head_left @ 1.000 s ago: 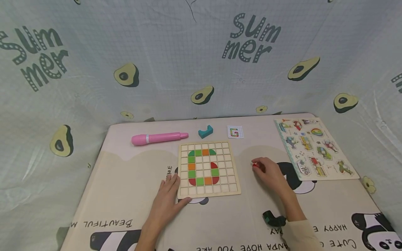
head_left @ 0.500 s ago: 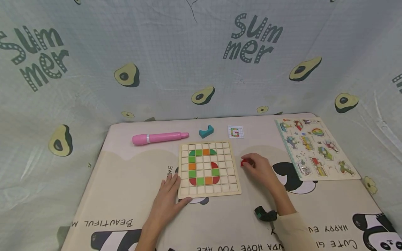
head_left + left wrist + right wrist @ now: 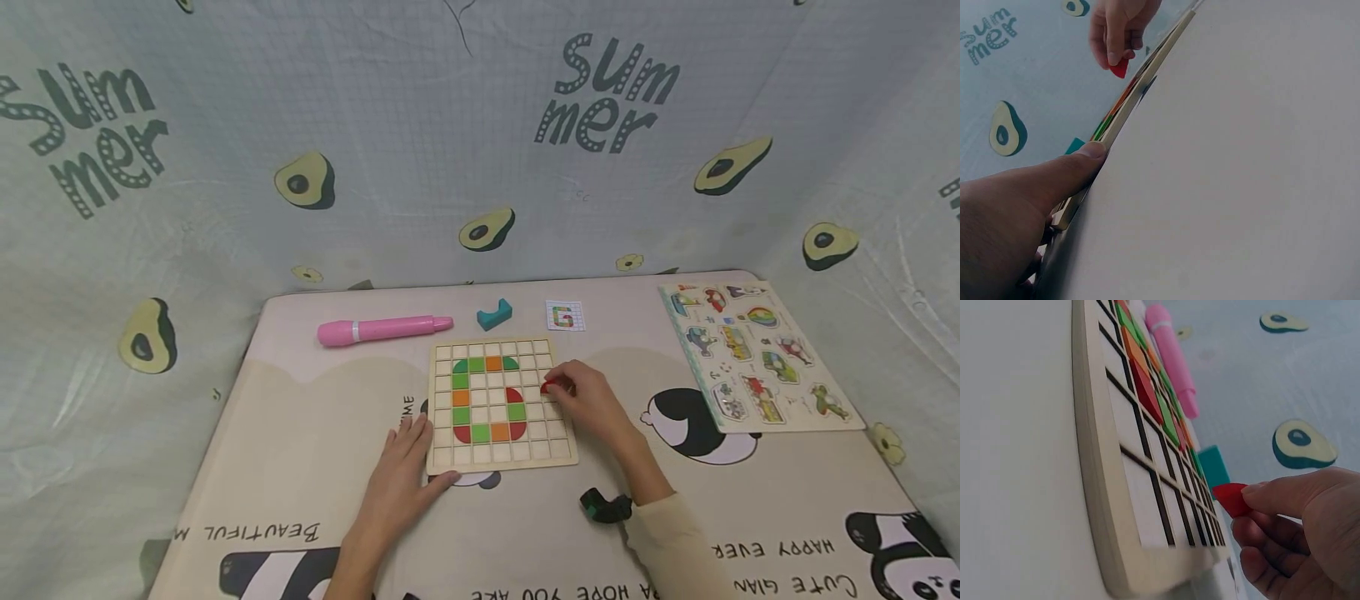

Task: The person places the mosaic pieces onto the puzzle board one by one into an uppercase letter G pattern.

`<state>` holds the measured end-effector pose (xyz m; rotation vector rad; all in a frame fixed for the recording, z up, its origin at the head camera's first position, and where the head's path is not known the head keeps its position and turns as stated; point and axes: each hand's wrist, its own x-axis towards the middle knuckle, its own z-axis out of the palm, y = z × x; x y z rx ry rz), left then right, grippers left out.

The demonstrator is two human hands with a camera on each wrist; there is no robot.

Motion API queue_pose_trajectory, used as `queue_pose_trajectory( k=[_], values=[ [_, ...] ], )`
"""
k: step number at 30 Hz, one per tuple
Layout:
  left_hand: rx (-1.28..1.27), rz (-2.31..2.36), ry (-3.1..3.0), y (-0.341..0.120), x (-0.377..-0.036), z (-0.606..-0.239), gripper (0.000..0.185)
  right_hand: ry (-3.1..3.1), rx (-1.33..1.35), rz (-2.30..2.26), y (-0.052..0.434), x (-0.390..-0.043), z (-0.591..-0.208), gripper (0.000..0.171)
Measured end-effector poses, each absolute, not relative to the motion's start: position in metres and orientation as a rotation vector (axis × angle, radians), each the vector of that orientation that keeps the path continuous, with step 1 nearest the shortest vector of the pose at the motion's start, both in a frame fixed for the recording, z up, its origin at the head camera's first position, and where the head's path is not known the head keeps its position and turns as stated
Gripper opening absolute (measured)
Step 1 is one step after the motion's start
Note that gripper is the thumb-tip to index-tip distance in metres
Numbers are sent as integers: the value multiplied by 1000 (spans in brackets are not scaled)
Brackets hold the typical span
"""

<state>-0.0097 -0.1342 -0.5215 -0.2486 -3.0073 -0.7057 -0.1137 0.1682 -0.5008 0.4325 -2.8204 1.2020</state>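
Pinching a red tile [image 3: 547,387] in the right hand [image 3: 588,402] over the right edge of the wooden grid board [image 3: 501,403], with open cells lying leftward, while bracing its near-left corner with the flat, open left hand [image 3: 397,483].

1. Grid board [image 3: 501,460]: pale unfinished wood, matt, thin layered edge visible in the wrist views.
2. Coloured tiles [image 3: 477,433]: matt painted finish.
3. Red piece [image 3: 1230,496]: smooth, matt.
4. Pink pen [image 3: 382,329]: plastic, slightly glossy.
5. Teal block [image 3: 492,314]: matt.
6. Table cover [image 3: 300,450]: smooth printed sheet, faint sheen.
7. Backdrop [image 3: 420,142]: creased printed cloth.
8. Vehicle puzzle [image 3: 757,357]: wood, printed face.
9. Pattern card [image 3: 564,316]: paper.
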Motion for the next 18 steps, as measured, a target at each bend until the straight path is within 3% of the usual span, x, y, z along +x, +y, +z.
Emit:
queue_pose_trajectory(
  k=[18],
  values=[
    [-267,-698,-2998,-136,-11,-519,90,-2844,584,1234,122,-121,-495,14]
  ],
)
